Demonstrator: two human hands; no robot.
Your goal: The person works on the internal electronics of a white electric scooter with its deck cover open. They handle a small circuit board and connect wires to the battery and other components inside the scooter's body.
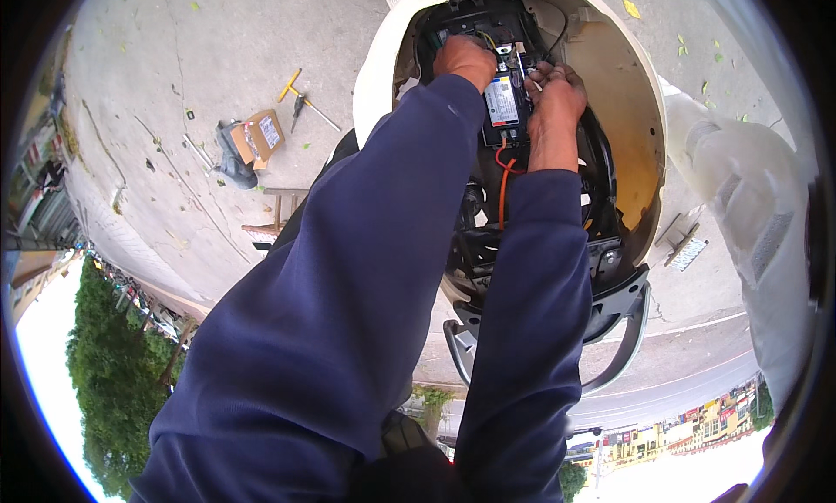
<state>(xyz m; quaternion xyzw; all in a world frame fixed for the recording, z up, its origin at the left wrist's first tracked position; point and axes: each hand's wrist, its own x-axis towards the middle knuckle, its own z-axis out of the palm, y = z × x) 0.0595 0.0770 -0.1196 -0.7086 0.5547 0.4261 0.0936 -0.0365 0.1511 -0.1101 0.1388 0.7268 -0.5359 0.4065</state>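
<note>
Both my hands are inside the open body of a cream-coloured scooter [383,76]. My left hand [466,60] is curled closed at the upper left of the black inner frame, close to a yellow-green wire [487,39]; its fingertips and whatever they hold are hidden. Fingers bent together, my right hand [557,102] pinches a small pale piece too small to name, by the right edge of a black box with a white label [502,101]. Below that box runs a thick orange cable [504,194] beside thinner red wires. A black cable [562,34] curves above my right hand.
On the concrete at left lie a yellow T-handled tool [291,85], a screwdriver [298,109], and an opened cardboard box [259,139] by a grey bag. A metal grab rail [629,337] borders the scooter's near end. A large pale cover [740,181] stands at right.
</note>
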